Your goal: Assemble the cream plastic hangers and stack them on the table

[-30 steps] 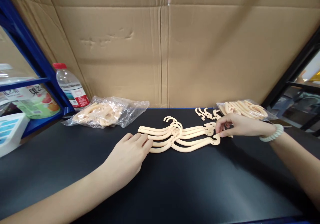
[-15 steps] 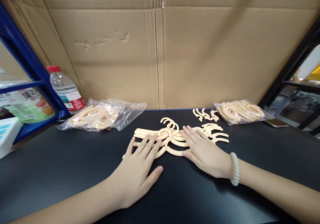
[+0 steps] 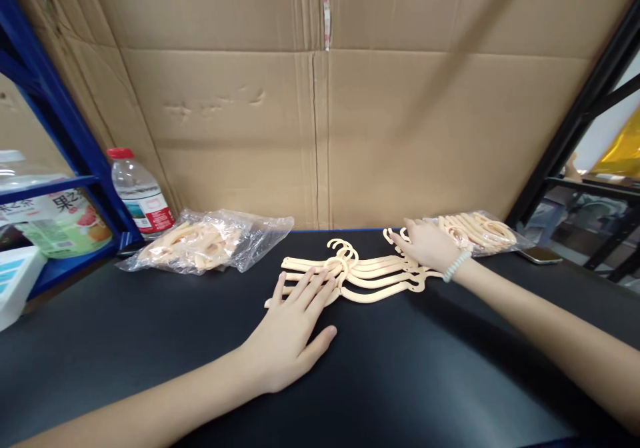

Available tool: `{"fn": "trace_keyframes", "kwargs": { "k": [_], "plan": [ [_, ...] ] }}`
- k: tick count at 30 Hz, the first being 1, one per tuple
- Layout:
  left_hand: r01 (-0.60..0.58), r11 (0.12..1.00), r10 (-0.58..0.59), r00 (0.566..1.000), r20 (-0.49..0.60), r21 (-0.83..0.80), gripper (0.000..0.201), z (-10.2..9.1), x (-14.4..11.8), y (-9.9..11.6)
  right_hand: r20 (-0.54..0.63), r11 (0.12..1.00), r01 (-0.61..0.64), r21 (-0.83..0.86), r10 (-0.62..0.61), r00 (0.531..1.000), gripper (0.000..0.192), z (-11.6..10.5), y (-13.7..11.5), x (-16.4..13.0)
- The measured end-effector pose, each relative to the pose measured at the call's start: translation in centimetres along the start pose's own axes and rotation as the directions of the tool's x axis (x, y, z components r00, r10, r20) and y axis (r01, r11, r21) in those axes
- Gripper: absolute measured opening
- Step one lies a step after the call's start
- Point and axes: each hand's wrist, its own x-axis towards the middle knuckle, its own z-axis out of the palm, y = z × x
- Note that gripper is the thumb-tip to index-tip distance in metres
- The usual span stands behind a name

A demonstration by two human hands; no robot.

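Standing next to the desk (image 3: 450, 381) here. The left hand (image 3: 295, 321) lies flat, palm down, fingers (image 3: 310, 287) spread wide on the left ends of a fanned stack of cream plastic hangers (image 3: 370, 276) in the middle of the frame. It isn't gripping anything, just pinning them to the dark surface.

The right hand (image 3: 425, 243) is stretched out further back, right of centre, resting open over a few loose little hooks (image 3: 391, 235) at the back edge, right next to a clear bag of more cream parts (image 3: 483, 230). Its fingers look relaxed and flat, not closed round anything as far as I can see, though the fingertips are partly hidden.

If I were doing this bit, I'd keep that left palm pressing down evenly so the stack doesn't fan out further, and pick up just one small piece with the fingertips rather than scooping, since they're thin and sit close together.

Other stuff around: a second crinkly bag (image 3: 210, 240) of the same parts centre left, a water bottle (image 3: 140, 191) with a red cap further left, a phone (image 3: 537, 255) at the right, and a big cardboard sheet (image 3: 320, 115) across the back.
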Motion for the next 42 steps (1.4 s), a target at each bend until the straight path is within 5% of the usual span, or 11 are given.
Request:
{"fn": "trace_keyframes", "kwargs": {
  "k": [4,9,18,22,30,35,42],
  "plan": [
    [-0.005,0.999,0.006,1.000,0.024,-0.034,0.055,-0.3,-0.1,0.1,0.185,0.996,-0.080,-0.038,0.086,0.979,0.058,0.5,1.9,4.2],
    [-0.009,0.999,0.011,0.999,0.030,-0.052,0.055,-0.5,-0.2,0.0,0.242,0.996,-0.079,-0.047,0.088,0.966,0.035,2.0,1.8,6.2],
    [0.003,0.999,-0.001,0.999,0.050,-0.036,0.056,-0.9,-0.1,0.1,0.055,0.955,0.258,0.147,-0.269,0.962,0.016,3.8,2.8,5.4],
    [0.007,1.000,-0.005,0.997,0.071,-0.026,0.056,-0.9,0.0,0.2,-0.052,0.928,0.324,0.182,-0.320,0.946,0.027,4.4,3.1,6.0],
    [0.004,1.000,-0.003,0.998,0.059,-0.016,0.056,-0.7,-0.1,0.1,-0.117,0.912,0.363,0.192,-0.346,0.931,0.017,3.8,4.3,7.7],
    [-0.002,1.000,0.002,1.000,0.030,-0.015,0.055,-0.5,0.0,-0.1,-0.151,0.909,0.350,0.225,-0.323,0.934,0.020,3.1,4.3,5.5],
    [-0.008,1.000,0.008,1.000,0.028,-0.016,0.059,-0.1,0.1,-0.4,-0.180,0.887,0.391,0.245,-0.355,0.917,0.050,2.9,-0.1,-3.3]
  ]
}}
